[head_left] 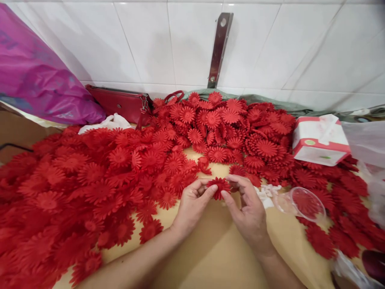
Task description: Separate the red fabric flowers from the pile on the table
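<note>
Between my two hands is a red artificial flower [219, 188], its layered petals facing up, held just above the tan tabletop [210, 241]. My left hand [194, 202] pinches its left edge between thumb and fingers. On the opposite edge, the thumb and fingers of my right hand [248, 204] close on the petals. Whatever lies under the flower is hidden by it and by my fingers. A big heap of loose red flower pieces [99, 180] spreads to the left, and another pile [231, 120] rises behind my hands.
At right stand a tissue pack [321, 140] and a clear plastic container [308, 204], near crumpled white tissue [266, 194]. More red flowers [320, 241] lie there. A red handbag [120, 104] and purple plastic bag [45, 76] sit back left. A metal bracket [219, 50] is fixed to the tiled wall.
</note>
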The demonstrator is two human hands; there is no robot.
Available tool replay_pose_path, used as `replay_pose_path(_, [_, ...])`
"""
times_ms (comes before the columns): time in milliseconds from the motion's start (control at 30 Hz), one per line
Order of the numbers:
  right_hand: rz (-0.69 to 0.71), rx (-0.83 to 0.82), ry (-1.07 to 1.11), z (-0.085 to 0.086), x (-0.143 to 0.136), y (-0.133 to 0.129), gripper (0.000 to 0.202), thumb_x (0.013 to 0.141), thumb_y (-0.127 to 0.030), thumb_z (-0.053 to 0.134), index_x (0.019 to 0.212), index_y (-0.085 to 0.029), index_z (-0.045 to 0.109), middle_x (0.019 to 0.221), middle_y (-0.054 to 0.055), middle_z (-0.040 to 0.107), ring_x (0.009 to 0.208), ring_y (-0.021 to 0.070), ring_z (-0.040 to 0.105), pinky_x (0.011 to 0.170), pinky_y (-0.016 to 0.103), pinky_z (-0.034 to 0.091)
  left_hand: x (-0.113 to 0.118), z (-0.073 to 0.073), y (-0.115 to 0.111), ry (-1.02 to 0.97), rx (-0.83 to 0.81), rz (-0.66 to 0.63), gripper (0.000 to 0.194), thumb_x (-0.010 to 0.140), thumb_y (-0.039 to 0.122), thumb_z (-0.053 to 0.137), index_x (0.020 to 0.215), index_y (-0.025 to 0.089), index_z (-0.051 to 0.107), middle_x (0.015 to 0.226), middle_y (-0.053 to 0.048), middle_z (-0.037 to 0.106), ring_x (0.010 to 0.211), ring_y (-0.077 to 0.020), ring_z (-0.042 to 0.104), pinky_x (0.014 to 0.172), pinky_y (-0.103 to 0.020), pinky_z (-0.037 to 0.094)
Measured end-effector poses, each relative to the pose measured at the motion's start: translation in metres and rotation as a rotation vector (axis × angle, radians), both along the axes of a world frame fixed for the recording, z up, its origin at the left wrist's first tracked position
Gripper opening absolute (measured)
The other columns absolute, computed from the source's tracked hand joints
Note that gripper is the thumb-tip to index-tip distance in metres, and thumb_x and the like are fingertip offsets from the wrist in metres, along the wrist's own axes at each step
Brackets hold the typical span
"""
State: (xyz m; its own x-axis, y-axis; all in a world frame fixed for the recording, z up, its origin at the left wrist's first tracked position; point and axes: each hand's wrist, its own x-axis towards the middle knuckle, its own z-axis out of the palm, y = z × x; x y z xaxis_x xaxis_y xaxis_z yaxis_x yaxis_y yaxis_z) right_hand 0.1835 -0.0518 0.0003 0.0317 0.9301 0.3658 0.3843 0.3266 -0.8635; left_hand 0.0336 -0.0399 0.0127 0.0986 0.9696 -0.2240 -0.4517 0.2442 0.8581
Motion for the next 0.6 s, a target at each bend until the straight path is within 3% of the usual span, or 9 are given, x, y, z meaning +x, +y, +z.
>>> replay_pose_path(133, [-0.016, 0.035, -0.019, 0.001, -0.002, 0.0, 0.036, 0.095, -0.024, 0.066, 0.129, -0.025, 0.057, 0.119, 0.009, 0.064, 0.106, 0.0208, 0.064, 0.092, 0.038, 0.054, 0.0, 0.002, -0.001, 0.025, 0.019, -0.011, 0.039, 0.072, 0.047, 0.087, 0.078, 0.014, 0.066, 0.077, -0.001, 0.074, 0.069, -0.0104, 0.064, 0.073, -0.023, 0.053])
replay_pose_path(367, [0.014, 0.196, -0.107, 0.01, -0.001, 0.002, 0.03, 0.093, -0.019, 0.067, 0.122, -0.027, 0.064, 0.116, 0.008, 0.064, 0.113, 0.0214, 0.063, 0.092, 0.036, 0.057, -0.001, 0.001, -0.002, 0.099, 0.079, -0.015, 0.037, 0.076, 0.047, 0.083, 0.082, 0.014, 0.068, 0.076, 0.0, 0.069, 0.07, -0.0113, 0.061, 0.071, -0.024, 0.052])
replay_pose_path(600, [0.091, 0.09, -0.091, 0.013, 0.001, 0.003, 0.016, 0.096, -0.022, 0.065, 0.111, -0.025, 0.07, 0.114, 0.007, 0.067, 0.11, 0.0187, 0.066, 0.094, 0.034, 0.056, 0.0, 0.0, -0.004, 0.109, 0.129, -0.017, 0.034, 0.077, 0.045, 0.083, 0.083, 0.015, 0.068, 0.074, 0.001, 0.068, 0.07, -0.0119, 0.061, 0.071, -0.024, 0.052])
